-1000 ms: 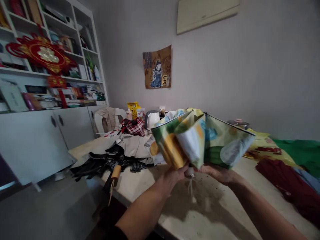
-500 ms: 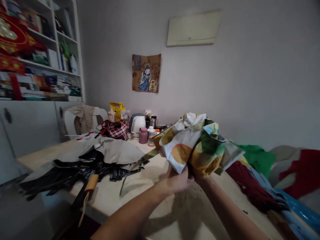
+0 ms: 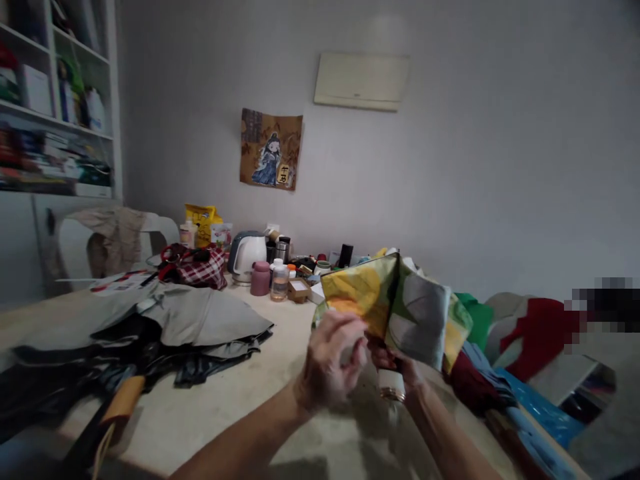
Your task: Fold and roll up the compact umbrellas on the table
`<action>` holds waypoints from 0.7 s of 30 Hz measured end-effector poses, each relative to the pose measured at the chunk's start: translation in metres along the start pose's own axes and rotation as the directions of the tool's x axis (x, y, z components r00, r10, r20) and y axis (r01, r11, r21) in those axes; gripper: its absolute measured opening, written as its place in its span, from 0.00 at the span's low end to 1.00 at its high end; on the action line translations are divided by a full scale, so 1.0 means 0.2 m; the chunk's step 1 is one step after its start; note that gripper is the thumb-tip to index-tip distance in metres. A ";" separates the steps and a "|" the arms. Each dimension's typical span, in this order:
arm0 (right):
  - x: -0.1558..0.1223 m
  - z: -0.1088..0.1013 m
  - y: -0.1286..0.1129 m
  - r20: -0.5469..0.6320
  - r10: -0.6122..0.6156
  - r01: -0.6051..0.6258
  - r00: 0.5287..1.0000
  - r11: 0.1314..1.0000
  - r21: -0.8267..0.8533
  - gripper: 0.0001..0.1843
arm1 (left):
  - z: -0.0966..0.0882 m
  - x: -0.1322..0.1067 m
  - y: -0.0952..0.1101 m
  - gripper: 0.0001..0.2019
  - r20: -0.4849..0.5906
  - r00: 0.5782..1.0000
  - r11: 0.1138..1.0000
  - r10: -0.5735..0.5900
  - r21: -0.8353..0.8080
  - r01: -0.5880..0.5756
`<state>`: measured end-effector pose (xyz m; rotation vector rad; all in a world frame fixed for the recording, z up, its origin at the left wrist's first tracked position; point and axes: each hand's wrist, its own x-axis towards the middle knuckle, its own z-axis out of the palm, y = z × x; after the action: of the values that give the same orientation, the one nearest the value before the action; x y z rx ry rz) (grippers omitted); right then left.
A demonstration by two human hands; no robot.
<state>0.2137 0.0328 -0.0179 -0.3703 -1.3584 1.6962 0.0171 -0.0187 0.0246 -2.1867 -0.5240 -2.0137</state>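
Observation:
A folding umbrella (image 3: 363, 287) with a yellow, green and grey floral canopy is held up over the table, its loose panels bunched around the shaft. Below the cloth, my right hand (image 3: 397, 367) grips it near its white handle (image 3: 391, 385), which points down toward me. Just left of the canopy, my left hand (image 3: 334, 357) is raised with fingers curved and a gap between them and the thumb; nothing shows in it, though it is slightly blurred. At the left lies a grey and black umbrella (image 3: 200, 317) with a wooden handle (image 3: 123, 408).
Along the back of the table (image 3: 280, 333) stand a kettle (image 3: 249, 257), a pink jar (image 3: 260, 279), a clear bottle (image 3: 279, 283) and a small box (image 3: 299, 291). A checked bag (image 3: 203, 267) is behind the grey umbrella. Folded umbrellas (image 3: 475, 387) and a blue plastic bag (image 3: 543, 407) lie at the right.
My left hand has come away from the umbrella and moved left. The umbrella has turned and lowered, so its white handle now shows. The view has swung to the right.

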 end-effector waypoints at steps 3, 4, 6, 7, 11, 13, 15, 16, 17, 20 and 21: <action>-0.04 -0.05 0.05 0.027 0.017 -0.025 0.999 0.958 0.286 0.17 | -0.04 -0.01 -0.13 0.18 -0.233 0.941 0.961 -0.245 0.067 0.267; -0.05 -0.07 0.06 0.045 0.027 -0.041 0.999 0.932 0.359 0.16 | -0.05 -0.02 -0.17 0.21 -0.222 0.898 0.921 -0.381 -0.005 0.389; -0.05 -0.09 0.08 0.061 0.032 -0.055 0.998 0.903 0.426 0.14 | -0.06 -0.04 -0.24 0.24 -0.018 0.799 0.782 -0.601 -0.216 0.584; -0.05 -0.10 0.08 0.064 0.037 -0.062 0.997 0.898 0.437 0.14 | -0.06 -0.05 -0.25 0.24 0.125 0.760 0.703 -0.638 -0.308 0.641; -0.07 -0.08 0.08 0.054 0.088 -0.103 0.995 0.880 0.464 0.13 | -0.08 -0.05 -0.23 0.20 0.306 0.762 0.586 -0.571 -0.498 0.639; -0.07 -0.04 0.07 0.061 0.107 -0.123 0.992 0.859 0.497 0.12 | -0.09 -0.04 -0.23 0.19 0.196 0.776 0.599 -0.599 -0.534 0.597; -0.08 0.00 0.06 0.086 0.105 -0.135 0.991 0.836 0.532 0.13 | -0.09 -0.04 -0.25 0.16 0.063 0.753 0.613 -0.655 -0.538 0.579; -0.08 0.01 0.06 0.084 0.095 -0.125 0.992 0.826 0.550 0.15 | -0.08 -0.04 -0.27 0.16 0.004 0.726 0.614 -0.688 -0.531 0.584; -0.08 0.03 0.05 0.072 0.075 -0.103 0.995 0.818 0.566 0.17 | -0.08 -0.04 -0.29 0.16 -0.043 0.694 0.608 -0.719 -0.522 0.598; -0.07 0.04 0.07 0.023 -0.020 0.003 1.000 0.804 0.595 0.20 | -0.06 -0.05 -0.35 0.25 -0.001 0.625 0.534 -0.780 -0.520 0.666; -0.07 0.03 0.08 0.033 -0.047 0.018 0.998 0.800 0.599 0.20 | -0.05 -0.05 -0.35 0.29 0.047 0.603 0.492 -0.796 -0.529 0.691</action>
<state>0.2096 0.0188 -0.0334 0.0625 -0.7774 2.0060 -0.0173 0.0424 0.0062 -2.1390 -1.2367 -3.1110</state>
